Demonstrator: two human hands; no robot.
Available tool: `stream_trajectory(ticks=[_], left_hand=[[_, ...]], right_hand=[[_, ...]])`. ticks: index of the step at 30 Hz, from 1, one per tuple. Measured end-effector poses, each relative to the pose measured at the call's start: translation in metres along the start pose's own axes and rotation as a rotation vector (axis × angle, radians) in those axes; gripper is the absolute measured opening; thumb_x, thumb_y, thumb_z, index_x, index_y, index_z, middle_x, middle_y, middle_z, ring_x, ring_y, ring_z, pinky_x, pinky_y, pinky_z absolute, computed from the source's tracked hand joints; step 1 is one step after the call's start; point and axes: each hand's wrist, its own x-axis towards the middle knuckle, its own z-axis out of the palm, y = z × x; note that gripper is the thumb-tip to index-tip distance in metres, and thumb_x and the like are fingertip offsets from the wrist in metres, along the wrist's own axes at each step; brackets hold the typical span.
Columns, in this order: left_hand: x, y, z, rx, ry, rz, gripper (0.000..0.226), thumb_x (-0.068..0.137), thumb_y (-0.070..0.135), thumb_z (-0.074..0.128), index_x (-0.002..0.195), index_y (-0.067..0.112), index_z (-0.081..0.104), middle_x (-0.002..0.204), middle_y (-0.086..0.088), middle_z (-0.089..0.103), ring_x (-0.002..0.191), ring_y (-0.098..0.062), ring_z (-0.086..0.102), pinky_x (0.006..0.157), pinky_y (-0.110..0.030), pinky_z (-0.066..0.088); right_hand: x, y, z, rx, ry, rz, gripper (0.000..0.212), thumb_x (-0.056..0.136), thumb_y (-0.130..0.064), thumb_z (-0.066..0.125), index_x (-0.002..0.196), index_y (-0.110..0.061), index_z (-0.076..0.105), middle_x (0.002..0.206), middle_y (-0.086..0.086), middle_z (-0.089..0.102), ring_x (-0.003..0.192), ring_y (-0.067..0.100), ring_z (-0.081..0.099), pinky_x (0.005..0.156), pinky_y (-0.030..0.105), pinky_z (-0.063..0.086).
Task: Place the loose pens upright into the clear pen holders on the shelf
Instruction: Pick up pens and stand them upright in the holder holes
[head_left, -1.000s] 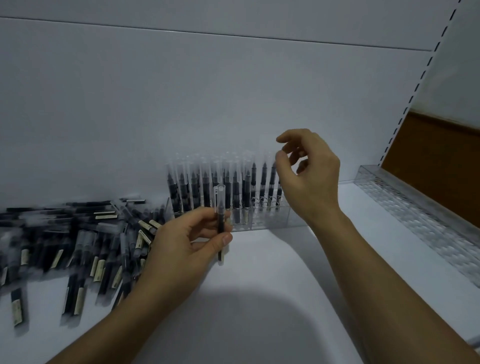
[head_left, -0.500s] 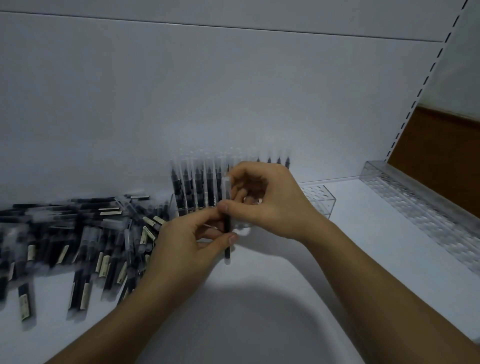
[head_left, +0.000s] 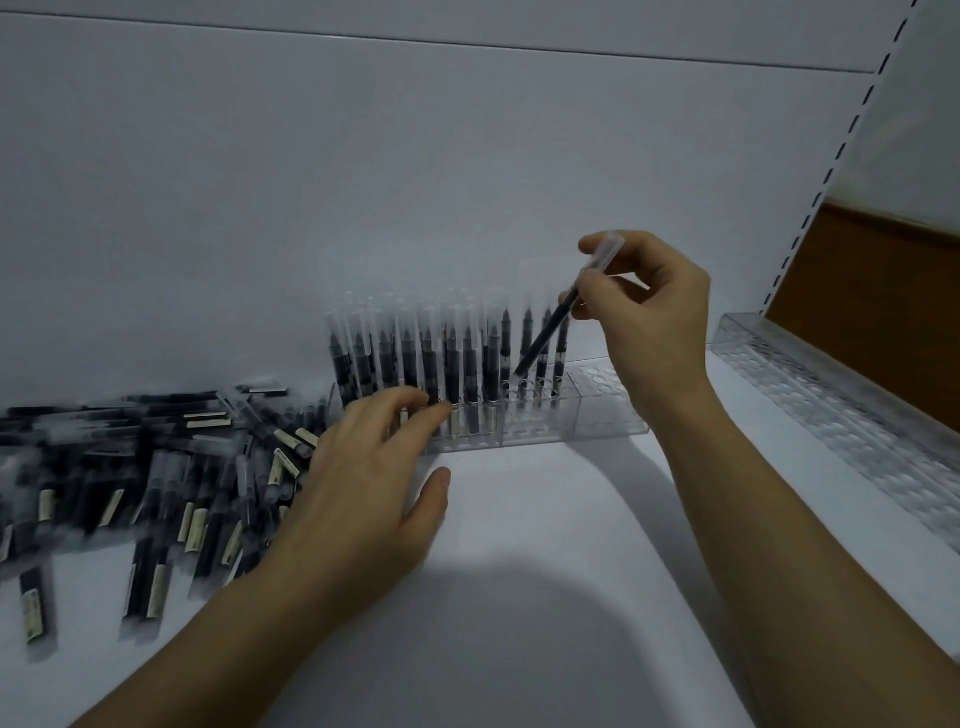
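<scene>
Pinching a slim black clear-capped pen (head_left: 546, 336), tilted with its tip at an empty hole of the clear plastic pen holder (head_left: 608, 413) on the white shelf (head_left: 519, 525), the right hand (head_left: 649, 317) hovered while the left hand (head_left: 363, 483) lay relaxed and empty.

Loose pens (head_left: 156, 467) left of the left hand (head_left: 363, 483) — motion-blurred, label print unreadable, the pile cut off by the left edge. Its near end is hidden under that hand's fingers, as is the left front of the pen holder (head_left: 545, 431). The held pen (head_left: 545, 332) is partly covered by the right hand (head_left: 649, 312) — whether its lower tip has entered a hole cannot be told.
</scene>
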Motion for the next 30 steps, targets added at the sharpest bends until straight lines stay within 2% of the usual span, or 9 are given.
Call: stream_trajectory(ticks=[2,4,6,8,13,18,21,25,30], left_hand=[[0.0,0.001,0.0,0.059,-0.049,0.0,0.06,0.091,0.045,0.048,0.148,0.025,0.044,0.14,0.009,0.042,0.131,-0.014,0.038,0.107,-0.042,0.04],[0.0,0.002,0.0,0.111,-0.075,-0.001,0.063,0.091,0.047,0.046,0.149,0.025,0.041,0.141,0.007,0.04,0.132,-0.016,0.038,0.107,-0.043,0.039],[0.0,0.003,0.0,0.171,-0.098,-0.002,0.065,0.091,0.049,0.045,0.15,0.024,0.04,0.142,0.005,0.039,0.133,-0.018,0.037,0.109,-0.046,0.037],[0.0,0.005,0.001,0.223,-0.119,0.001,0.066,0.091,0.051,0.042,0.15,0.023,0.039,0.142,0.003,0.038,0.135,-0.02,0.035,0.112,-0.05,0.034],[0.002,0.006,0.005,0.27,-0.115,-0.005,0.065,0.092,0.052,0.042,0.15,0.024,0.039,0.143,0.001,0.037,0.135,-0.021,0.033,0.113,-0.052,0.033],[0.003,0.005,0.006,0.294,-0.112,0.004,0.066,0.092,0.053,0.041,0.151,0.023,0.038,0.144,0.0,0.036,0.137,-0.022,0.032,0.113,-0.052,0.032],[0.003,0.004,0.007,0.309,-0.118,0.008,0.067,0.093,0.054,0.04,0.153,0.025,0.034,0.147,0.001,0.033,0.139,-0.021,0.028,0.115,-0.051,0.03],[0.004,0.004,0.007,0.316,-0.122,0.008,0.068,0.093,0.053,0.038,0.155,0.026,0.031,0.148,0.002,0.03,0.141,-0.02,0.026,0.116,-0.051,0.028],[0.003,0.004,0.007,0.321,-0.12,0.014,0.068,0.091,0.051,0.043,0.152,0.023,0.036,0.145,0.0,0.035,0.138,-0.022,0.031,0.115,-0.053,0.031]], right_hand=[[0.0,0.003,0.001,-0.073,0.014,-0.012,0.014,0.092,-0.009,0.067,0.101,-0.017,0.073,0.091,0.004,0.072,0.074,0.042,0.067,0.07,0.053,0.06],[-0.001,0.004,0.003,-0.129,-0.003,-0.024,0.016,0.092,-0.011,0.069,0.106,-0.017,0.073,0.092,0.0,0.073,0.073,0.027,0.071,0.073,0.04,0.063],[-0.004,0.005,0.006,-0.174,-0.029,-0.044,0.017,0.092,-0.011,0.069,0.108,-0.016,0.073,0.095,-0.002,0.074,0.072,0.017,0.069,0.07,0.025,0.057],[-0.005,0.004,0.008,-0.195,-0.046,-0.058,0.019,0.093,-0.012,0.069,0.111,-0.016,0.073,0.096,-0.003,0.074,0.072,0.01,0.068,0.069,0.021,0.055],[-0.01,0.0,0.011,-0.241,-0.123,-0.114,0.029,0.092,-0.009,0.07,0.12,-0.016,0.071,0.095,-0.003,0.07,0.078,0.014,0.069,0.075,0.027,0.061],[-0.016,0.001,0.015,-0.319,-0.235,-0.164,0.045,0.093,-0.009,0.07,0.134,-0.022,0.059,0.095,-0.007,0.064,0.079,0.01,0.066,0.071,0.015,0.056],[-0.02,0.001,0.019,-0.367,-0.292,-0.217,0.04,0.095,-0.008,0.068,0.129,-0.024,0.054,0.093,-0.007,0.063,0.077,0.008,0.065,0.066,0.015,0.054],[-0.021,0.004,0.021,-0.405,-0.321,-0.223,0.034,0.096,-0.007,0.067,0.124,-0.024,0.056,0.092,-0.009,0.061,0.078,0.008,0.064,0.066,0.016,0.054],[-0.021,0.007,0.02,-0.442,-0.306,-0.217,0.031,0.092,-0.006,0.07,0.118,-0.02,0.059,0.09,-0.009,0.061,0.076,0.007,0.064,0.066,0.014,0.053]])
